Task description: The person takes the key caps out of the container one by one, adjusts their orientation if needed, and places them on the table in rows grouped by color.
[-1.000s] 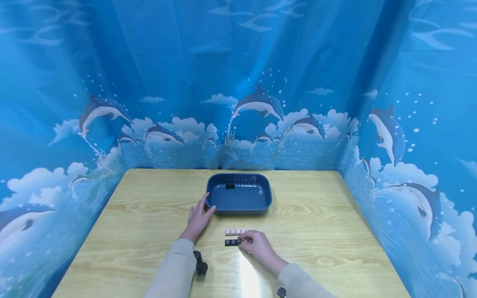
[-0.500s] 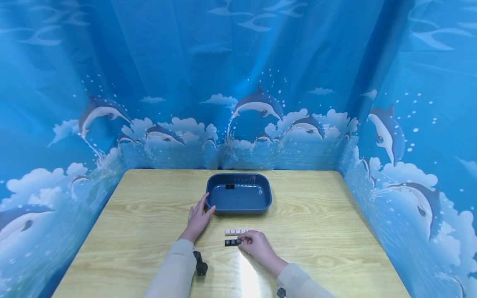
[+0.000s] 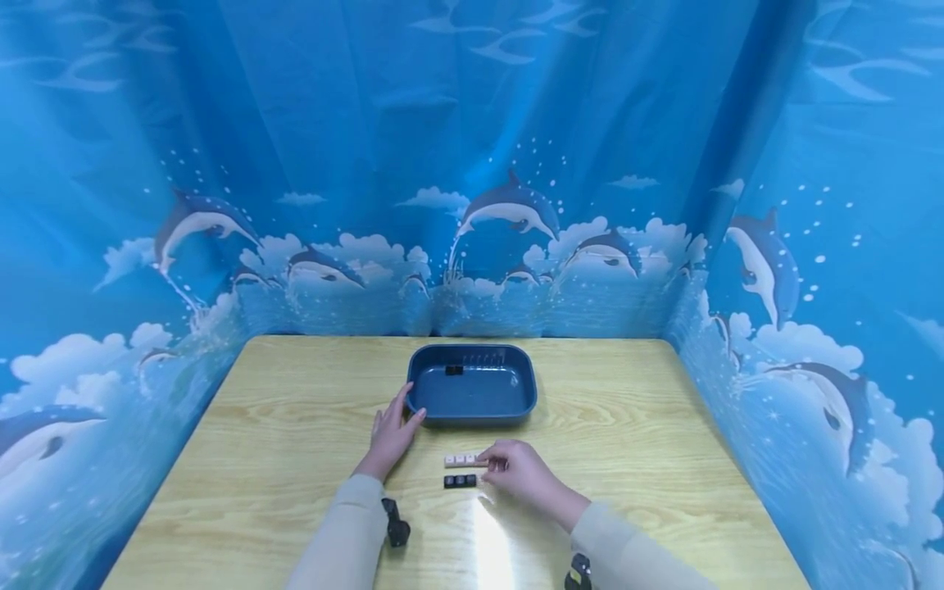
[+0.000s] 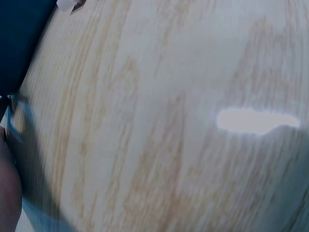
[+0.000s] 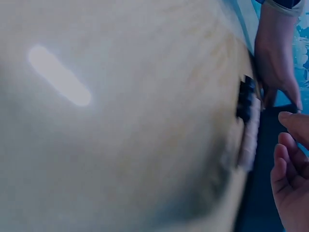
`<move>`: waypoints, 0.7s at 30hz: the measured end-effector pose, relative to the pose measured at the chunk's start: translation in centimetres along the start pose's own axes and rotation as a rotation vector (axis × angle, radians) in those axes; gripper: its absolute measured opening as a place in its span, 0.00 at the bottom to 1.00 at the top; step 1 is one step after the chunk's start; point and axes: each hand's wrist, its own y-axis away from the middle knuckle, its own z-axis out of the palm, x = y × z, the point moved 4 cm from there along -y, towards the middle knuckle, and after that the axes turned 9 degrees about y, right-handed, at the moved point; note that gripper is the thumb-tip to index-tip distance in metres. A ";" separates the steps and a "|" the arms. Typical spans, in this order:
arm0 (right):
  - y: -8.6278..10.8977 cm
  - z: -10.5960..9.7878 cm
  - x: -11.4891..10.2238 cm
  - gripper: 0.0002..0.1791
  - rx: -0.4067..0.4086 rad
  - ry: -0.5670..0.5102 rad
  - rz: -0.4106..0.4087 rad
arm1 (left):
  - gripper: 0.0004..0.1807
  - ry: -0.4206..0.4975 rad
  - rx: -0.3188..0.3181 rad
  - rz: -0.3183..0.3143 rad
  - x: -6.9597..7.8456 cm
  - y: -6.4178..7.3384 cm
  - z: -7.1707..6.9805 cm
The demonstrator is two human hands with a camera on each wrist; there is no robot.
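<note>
My left hand rests at the near left corner of a dark blue plastic tray, its straight, spread fingers touching the rim. On the table in front of the tray lies a row of small white square blocks like keycaps. Nearer to me is a short row of black ones. My right hand hovers by the right ends of both rows and covers part of the white row. In the right wrist view its thumb and bent fingers stand apart, with nothing visible between them.
Inside the tray, near its back left, lie a couple of black blocks. The wood-grain table extends to both sides. A blue dolphin-print curtain encloses its back and sides.
My right hand has come away from the black row and shifted slightly right and farther back, so the end of the black row shows. The left hand stays at the tray.
</note>
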 end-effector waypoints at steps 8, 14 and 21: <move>-1.8 -4.0 -2.0 0.14 -0.063 0.226 -0.060 | 0.36 0.005 0.000 0.000 0.1 0.0 -0.1; -3.9 -5.8 -3.2 0.13 -0.079 0.386 -0.165 | 0.36 0.004 -0.003 0.005 0.1 0.1 -0.3; -6.9 -6.9 -3.8 0.11 -0.120 0.519 -0.237 | 0.36 0.002 0.003 0.022 0.2 0.2 -0.2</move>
